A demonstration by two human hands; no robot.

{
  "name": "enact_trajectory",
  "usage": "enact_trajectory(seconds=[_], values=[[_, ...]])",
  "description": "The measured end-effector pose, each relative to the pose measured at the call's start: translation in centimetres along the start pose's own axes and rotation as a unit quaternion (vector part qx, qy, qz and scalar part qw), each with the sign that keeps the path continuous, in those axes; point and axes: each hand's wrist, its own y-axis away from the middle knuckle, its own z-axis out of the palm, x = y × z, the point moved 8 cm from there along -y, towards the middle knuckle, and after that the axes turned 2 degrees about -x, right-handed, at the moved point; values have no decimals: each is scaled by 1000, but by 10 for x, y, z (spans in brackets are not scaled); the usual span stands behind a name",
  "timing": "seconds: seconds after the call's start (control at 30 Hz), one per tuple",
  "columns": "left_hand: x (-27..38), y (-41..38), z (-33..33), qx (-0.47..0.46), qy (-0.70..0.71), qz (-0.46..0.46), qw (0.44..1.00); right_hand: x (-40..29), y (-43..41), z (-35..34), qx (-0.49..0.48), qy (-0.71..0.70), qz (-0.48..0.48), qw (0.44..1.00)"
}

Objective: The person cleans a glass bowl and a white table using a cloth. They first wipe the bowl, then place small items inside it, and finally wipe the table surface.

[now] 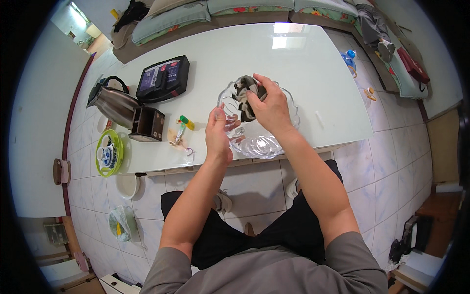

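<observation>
A clear scalloped bowl point(291, 101), glass or plastic, sits at the near edge of the white glass-topped table point(235, 47). My left hand point(219, 134) grips its left rim, thumb outside and fingers showing through the clear wall. In my right hand point(270, 104) is a bunched patterned cloth point(243, 96) in black, grey and cream, pressed against the inside of the bowl. My right palm hides part of the cloth and of the bowl's far side.
Left on the table are a black plastic case point(163, 79), a steel kettle point(115, 103), a dark wooden organizer box point(147, 125), a green-capped yellow tube point(187, 122) and a green tray point(120, 147) with a teapot. A lined bin point(123, 224) stands on the floor. Another person's legs point(372, 25) rest on the sofa.
</observation>
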Motion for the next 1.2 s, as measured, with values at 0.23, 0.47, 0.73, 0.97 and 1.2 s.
enact_trajectory(seconds=[0.23, 0.47, 0.73, 0.97, 1.2], values=[[11, 5, 11, -48, 22, 37, 998, -66, 18, 22, -78, 99, -303, 945], [-8, 14, 12, -21, -5, -22, 1000, -41, -5, 19, -40, 258, -237, 936], [8, 8, -7, 47, 29, 19, 998, 4, -26, -41, -10, 339, -80, 937], [29, -3, -13, 94, 30, 111, 989, 34, -21, -62, -13, 304, 58, 951], [35, -11, -6, 113, 123, 120, 979, 70, -1, -70, -22, 89, 234, 968]])
